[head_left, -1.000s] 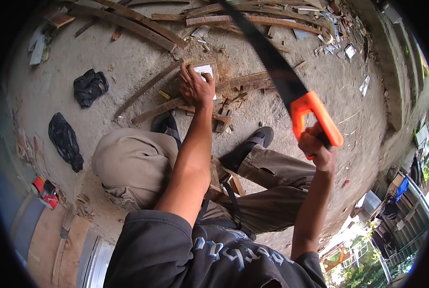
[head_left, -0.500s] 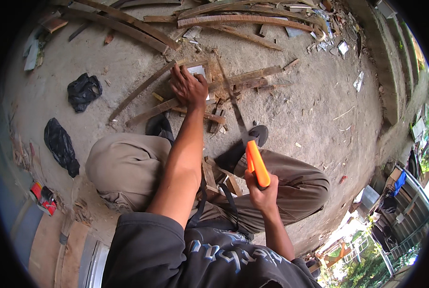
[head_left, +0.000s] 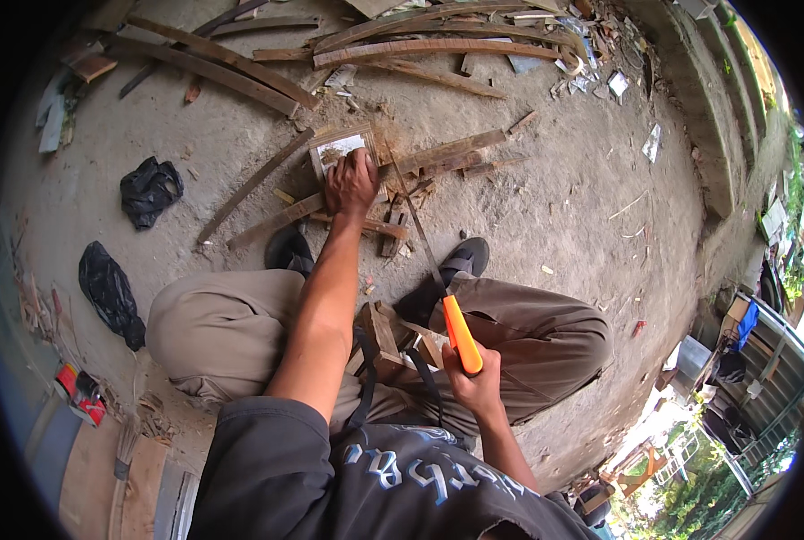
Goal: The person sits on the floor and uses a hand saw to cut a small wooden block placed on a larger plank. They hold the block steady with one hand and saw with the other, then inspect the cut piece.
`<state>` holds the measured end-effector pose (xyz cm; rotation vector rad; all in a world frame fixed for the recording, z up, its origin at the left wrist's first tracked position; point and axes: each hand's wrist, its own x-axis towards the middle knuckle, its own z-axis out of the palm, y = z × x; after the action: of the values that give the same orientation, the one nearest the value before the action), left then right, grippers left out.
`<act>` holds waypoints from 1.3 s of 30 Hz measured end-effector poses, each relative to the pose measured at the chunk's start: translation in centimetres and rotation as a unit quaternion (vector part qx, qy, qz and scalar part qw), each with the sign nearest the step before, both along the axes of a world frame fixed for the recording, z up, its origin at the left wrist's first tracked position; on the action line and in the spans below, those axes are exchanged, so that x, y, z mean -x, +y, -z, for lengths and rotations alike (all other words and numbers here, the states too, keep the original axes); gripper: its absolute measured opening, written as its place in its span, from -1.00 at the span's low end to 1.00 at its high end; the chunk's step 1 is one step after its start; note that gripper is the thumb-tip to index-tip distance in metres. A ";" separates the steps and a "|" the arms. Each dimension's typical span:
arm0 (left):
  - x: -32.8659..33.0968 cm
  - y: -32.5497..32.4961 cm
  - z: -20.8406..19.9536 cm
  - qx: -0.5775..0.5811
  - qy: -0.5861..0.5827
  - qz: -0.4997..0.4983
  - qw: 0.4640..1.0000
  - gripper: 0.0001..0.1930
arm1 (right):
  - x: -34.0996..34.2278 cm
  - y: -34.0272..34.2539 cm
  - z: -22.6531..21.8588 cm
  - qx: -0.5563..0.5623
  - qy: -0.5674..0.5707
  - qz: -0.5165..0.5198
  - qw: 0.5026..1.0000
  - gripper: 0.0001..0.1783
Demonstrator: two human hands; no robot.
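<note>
My right hand (head_left: 474, 382) is wrapped round the orange handle of a hand saw (head_left: 424, 238). Its long blade slants up and left, reaching the right side of a small wooden frame (head_left: 316, 160) with a white panel. At the frame's near part, my left hand (head_left: 352, 183) is closed on it with fingers bent, hiding that part. The frame lies by a wooden plank (head_left: 456, 148) that runs out to the right. Sawdust is scattered around the blade's far end. How deep the blade sits in the wood is unclear.
Several long wooden strips (head_left: 438, 47) lie across the far ground. Two black plastic bags (head_left: 150, 192) are on the left. A wooden piece (head_left: 379, 337) stands between my legs. A concrete step (head_left: 717, 162) runs along the right, near scattered scraps.
My left hand has moved from the frame's far left side to its near part, uncovering more of the white panel. The saw has shifted a little left, its handle nearer me.
</note>
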<state>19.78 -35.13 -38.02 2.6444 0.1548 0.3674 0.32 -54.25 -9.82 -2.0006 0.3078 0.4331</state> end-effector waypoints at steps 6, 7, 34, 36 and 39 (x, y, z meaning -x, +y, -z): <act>1.5 0.1 -0.2 0.020 0.033 0.033 0.999 -0.80 | 1.7 0.1 -1.0 -0.022 0.023 0.015 0.999 -0.86; 1.3 -0.1 -0.7 0.027 0.045 0.027 0.998 -0.78 | 1.7 0.1 -0.9 -0.022 0.029 0.020 0.999 -0.86; -1.1 -1.1 -1.6 -0.039 0.166 -0.107 0.979 -0.22 | -5.8 4.3 4.4 -0.012 0.074 0.083 0.994 -0.69; -0.3 -1.0 -1.8 -0.028 0.168 -0.111 0.979 -0.21 | -4.6 3.6 4.4 -0.015 0.106 0.063 0.992 -0.76; -1.4 -0.7 -1.7 -0.053 0.179 -0.117 0.975 -0.21 | -2.8 2.0 -0.7 -0.041 0.102 0.087 0.990 -0.83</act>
<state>21.16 -35.81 -36.30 2.7821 0.5804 -0.0348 3.14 -52.21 -9.15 -1.8337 0.5776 0.5317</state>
